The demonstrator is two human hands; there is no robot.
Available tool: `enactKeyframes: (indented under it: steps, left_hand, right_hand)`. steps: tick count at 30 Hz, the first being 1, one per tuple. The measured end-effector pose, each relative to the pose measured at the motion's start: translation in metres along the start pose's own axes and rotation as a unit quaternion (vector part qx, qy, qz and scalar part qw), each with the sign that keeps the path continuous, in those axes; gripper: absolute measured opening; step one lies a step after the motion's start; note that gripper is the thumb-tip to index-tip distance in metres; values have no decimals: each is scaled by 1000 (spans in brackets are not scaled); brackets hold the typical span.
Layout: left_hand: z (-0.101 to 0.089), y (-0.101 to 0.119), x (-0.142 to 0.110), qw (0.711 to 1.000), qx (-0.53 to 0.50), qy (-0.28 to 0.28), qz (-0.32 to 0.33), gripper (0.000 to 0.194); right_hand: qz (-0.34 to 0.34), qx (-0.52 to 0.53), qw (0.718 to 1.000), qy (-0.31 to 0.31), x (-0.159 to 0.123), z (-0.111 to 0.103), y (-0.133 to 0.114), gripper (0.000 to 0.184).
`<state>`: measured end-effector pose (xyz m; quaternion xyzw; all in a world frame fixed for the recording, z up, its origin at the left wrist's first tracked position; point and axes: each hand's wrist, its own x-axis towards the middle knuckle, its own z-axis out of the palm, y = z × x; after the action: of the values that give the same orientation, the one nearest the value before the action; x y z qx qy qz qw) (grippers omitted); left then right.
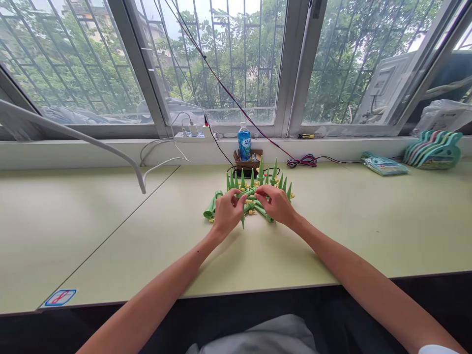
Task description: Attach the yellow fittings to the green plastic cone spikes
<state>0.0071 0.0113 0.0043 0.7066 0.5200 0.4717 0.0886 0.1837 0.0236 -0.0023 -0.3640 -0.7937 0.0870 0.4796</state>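
My left hand [229, 209] is closed in a pinch on a green plastic spike [248, 191], held low over the heap in front of me. My right hand [277, 202] pinches at the spike's right end; whatever small piece sits between those fingertips is too small to make out. Around both hands are several green cone spikes [274, 172], many standing point up. Small yellow plastic fittings [252, 212] lie among them. To the left of my left hand, a hollow green tube [209, 211] rests on its side. My fingers hide part of the heap.
Behind the heap stand a blue liquid bottle [244, 142] and a small brown box [254, 158]. A coiled cable [302, 161] lies on the pale table [350, 211]. Teal hanger-like items [433, 150] and a flat packet [384, 163] are at the right. A white bar [92, 137] overhangs the left.
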Motion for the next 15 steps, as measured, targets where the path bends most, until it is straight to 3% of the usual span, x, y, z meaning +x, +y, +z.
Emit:
enactKeyframes:
  steps: [4,15]
  left_hand:
    - [-4,0,3,999,-7,32,-21,22]
    - [-1,0,3,999,-11,41,-26,22]
  right_hand:
    - [-3,4,1000,0,0,0,-1,14]
    - [-12,11,1000,-13,0,1,-1,15]
